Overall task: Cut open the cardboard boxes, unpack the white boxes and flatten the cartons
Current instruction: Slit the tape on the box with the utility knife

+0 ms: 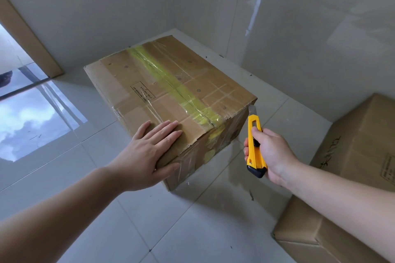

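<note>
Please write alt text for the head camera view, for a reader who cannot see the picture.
A person's right hand grips a yellow utility knife with its blade at the near right top corner of a taped cardboard box, while the left hand presses flat on the box's near edge. The box sits on a tiled floor; another carton is at right.

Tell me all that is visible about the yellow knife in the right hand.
The utility knife has a yellow plastic-looking body with a black end cap and a slot near the front. A short metal blade is pushed out. It points up toward the taped carton's near right corner. The right hand grips it, fingers curled round the handle.
</note>
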The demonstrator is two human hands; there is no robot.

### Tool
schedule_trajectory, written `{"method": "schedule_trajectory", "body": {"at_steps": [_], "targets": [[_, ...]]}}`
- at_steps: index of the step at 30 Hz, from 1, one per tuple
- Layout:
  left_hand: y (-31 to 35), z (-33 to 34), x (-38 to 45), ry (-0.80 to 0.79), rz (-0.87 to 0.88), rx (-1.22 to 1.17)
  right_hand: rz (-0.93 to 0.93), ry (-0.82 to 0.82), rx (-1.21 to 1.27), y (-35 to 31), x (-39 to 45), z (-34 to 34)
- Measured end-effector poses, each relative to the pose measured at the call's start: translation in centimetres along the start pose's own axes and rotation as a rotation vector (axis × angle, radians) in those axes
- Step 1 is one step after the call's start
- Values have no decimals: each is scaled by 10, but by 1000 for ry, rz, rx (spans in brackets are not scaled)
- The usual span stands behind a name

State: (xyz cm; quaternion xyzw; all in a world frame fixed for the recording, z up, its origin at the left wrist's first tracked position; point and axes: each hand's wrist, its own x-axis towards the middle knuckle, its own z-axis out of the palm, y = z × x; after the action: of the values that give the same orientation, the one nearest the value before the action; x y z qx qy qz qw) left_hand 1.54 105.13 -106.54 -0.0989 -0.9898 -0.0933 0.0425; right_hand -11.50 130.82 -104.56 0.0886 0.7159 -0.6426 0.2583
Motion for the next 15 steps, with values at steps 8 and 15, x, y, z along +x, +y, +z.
{"method": "schedule_trajectory", "body": {"at_steps": [8,15], "targets": [[5,1,5,0,-56,-13,39,-32,42,-7,-3,2],[6,1,5,8,-73,-26,45,-75,34,-3,-13,12]]}}
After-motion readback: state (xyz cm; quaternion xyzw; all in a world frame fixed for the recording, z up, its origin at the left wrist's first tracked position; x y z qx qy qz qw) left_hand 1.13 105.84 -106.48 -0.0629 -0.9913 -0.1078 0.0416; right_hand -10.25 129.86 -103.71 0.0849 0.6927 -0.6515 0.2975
